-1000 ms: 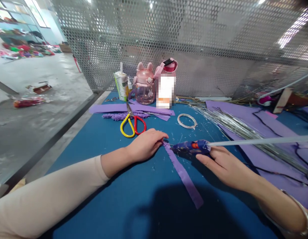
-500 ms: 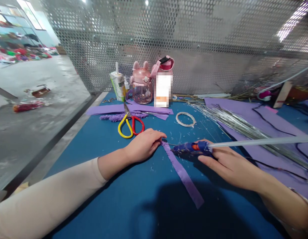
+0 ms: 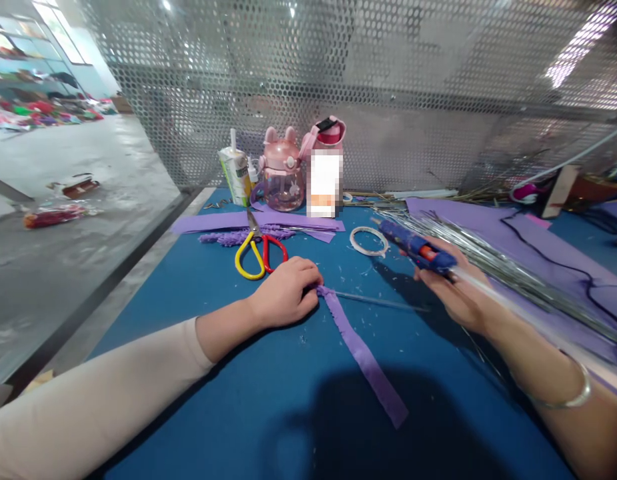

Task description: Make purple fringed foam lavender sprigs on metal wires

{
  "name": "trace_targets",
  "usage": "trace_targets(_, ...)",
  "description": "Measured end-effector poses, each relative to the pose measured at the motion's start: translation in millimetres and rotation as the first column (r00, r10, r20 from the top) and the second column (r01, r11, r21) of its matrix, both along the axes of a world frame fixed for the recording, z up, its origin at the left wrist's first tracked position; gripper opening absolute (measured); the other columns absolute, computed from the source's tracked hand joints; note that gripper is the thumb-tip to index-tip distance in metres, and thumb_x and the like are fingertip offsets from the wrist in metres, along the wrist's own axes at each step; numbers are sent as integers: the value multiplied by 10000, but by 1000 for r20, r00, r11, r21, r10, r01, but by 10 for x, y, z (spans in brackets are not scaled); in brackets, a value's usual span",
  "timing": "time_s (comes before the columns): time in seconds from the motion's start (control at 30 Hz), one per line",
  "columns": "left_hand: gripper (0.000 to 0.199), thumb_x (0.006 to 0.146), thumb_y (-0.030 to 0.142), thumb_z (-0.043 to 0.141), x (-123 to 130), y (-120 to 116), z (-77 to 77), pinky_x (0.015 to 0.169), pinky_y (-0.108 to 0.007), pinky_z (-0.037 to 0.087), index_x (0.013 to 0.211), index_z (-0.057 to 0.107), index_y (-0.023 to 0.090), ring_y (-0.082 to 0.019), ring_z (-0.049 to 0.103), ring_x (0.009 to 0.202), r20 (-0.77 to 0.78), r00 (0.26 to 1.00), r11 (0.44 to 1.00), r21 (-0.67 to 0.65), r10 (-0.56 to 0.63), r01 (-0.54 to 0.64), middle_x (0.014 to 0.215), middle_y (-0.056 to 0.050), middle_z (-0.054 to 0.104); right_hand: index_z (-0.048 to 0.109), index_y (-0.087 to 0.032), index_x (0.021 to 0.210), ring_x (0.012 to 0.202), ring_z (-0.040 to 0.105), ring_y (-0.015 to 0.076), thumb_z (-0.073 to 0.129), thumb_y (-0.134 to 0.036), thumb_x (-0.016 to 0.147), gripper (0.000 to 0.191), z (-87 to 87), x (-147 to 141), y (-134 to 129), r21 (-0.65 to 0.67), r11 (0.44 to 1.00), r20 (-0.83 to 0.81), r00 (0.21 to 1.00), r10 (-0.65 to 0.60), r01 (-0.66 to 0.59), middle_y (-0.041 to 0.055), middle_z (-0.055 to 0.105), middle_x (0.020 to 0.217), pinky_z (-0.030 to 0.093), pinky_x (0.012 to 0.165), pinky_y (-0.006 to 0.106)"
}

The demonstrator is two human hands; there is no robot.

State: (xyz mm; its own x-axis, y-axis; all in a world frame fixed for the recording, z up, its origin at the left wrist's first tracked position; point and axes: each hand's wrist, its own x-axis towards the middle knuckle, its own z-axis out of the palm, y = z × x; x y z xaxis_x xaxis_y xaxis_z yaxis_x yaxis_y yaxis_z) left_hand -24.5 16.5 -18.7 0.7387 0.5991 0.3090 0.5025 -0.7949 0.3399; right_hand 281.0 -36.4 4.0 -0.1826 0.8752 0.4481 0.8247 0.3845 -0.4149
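Note:
My left hand (image 3: 290, 293) rests on the blue table, its fingers closed on one end of a purple strip (image 3: 364, 359). The strip has a fringed edge near my fingers and runs down toward me, its free end flat on the table. A thin wire (image 3: 378, 301) sticks out to the right from the same pinched spot. Raised over the table at right, my right hand (image 3: 456, 287) grips a blue glue gun (image 3: 413, 247), with its nozzle pointing up and left and a long whitish glue stick trailing from the back. Scissors (image 3: 261, 252) with yellow and red handles lie just beyond my left hand.
A roll of tape (image 3: 369, 231) lies past the wire. Purple sheets (image 3: 228, 222), a drink carton (image 3: 234, 177), and a pink bottle (image 3: 283, 175) stand or lie at the back. A bundle of wires (image 3: 481, 257) covers the right, before a perforated metal panel (image 3: 413, 100).
My right hand has lifted the glue gun off the strip and swung it up and away, uncovering the wire. My left hand keeps its place, with its fingers drawn in slightly.

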Motion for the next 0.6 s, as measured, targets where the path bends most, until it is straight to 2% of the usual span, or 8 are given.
trace_targets(0.13,178,752,107,442,-9,-33,46,794,-341,428,860,579,144,-200,522,833,-19,995,996,-9,-94,94,837,-61,600,392,-221,1319,1173,487,284,436,-189,837,485,-35,80,302,29,999,119,993,25,-29,100,509,1297,397,960,470)
trace_targets(0.3,192,723,86,417,-21,-63,84,761,-310,431,844,552,152,-183,518,796,-21,978,978,-30,-207,207,832,-53,594,429,-186,1302,1186,480,260,455,-164,813,490,-199,117,781,-14,999,242,969,50,-49,98,518,1301,362,1011,451)
trace_targets(0.37,211,718,85,407,-33,-67,78,738,-300,430,861,544,159,-179,520,781,-25,978,978,-42,-207,206,831,-51,591,478,-194,1273,1151,511,270,487,-137,776,501,-228,106,910,-57,997,280,958,70,-56,89,554,1271,393,982,453)
trace_targets(0.43,228,732,100,398,-47,-73,69,696,-294,422,899,538,166,-173,520,732,-12,986,984,-73,-165,164,803,-41,582,518,-219,1250,1125,530,288,497,-79,718,550,-186,85,958,-90,995,309,948,78,-52,79,571,1258,420,942,468)
trace_targets(0.5,244,754,127,398,-54,-92,77,651,-285,403,954,530,175,-158,498,664,68,994,983,-155,-87,96,746,-20,551,532,-234,1243,1155,499,309,486,-35,669,609,-74,45,920,-78,996,323,945,59,-35,75,543,1292,398,952,489)
trace_targets(0.53,269,759,136,401,-49,-109,91,627,-275,389,996,521,181,-146,477,635,143,989,967,-242,-43,77,721,-7,525,536,-234,1238,1170,480,313,481,-28,659,617,-5,10,872,-54,998,296,954,36,-20,75,529,1304,376,967,496)
trace_targets(0.57,304,759,143,399,-38,-131,112,591,-258,372,1040,505,188,-132,450,606,233,972,925,-369,2,86,702,4,496,540,-231,1226,1160,485,302,479,-31,661,603,61,-38,807,-29,1000,224,974,15,-9,75,539,1285,365,977,486)
trace_targets(0.6,343,756,149,393,-19,-158,140,548,-239,348,1085,483,194,-117,416,573,326,944,841,-522,48,138,690,13,468,547,-229,1200,1092,530,276,475,-40,673,564,116,-103,729,-11,1000,82,997,-9,10,73,581,1215,388,954,461)
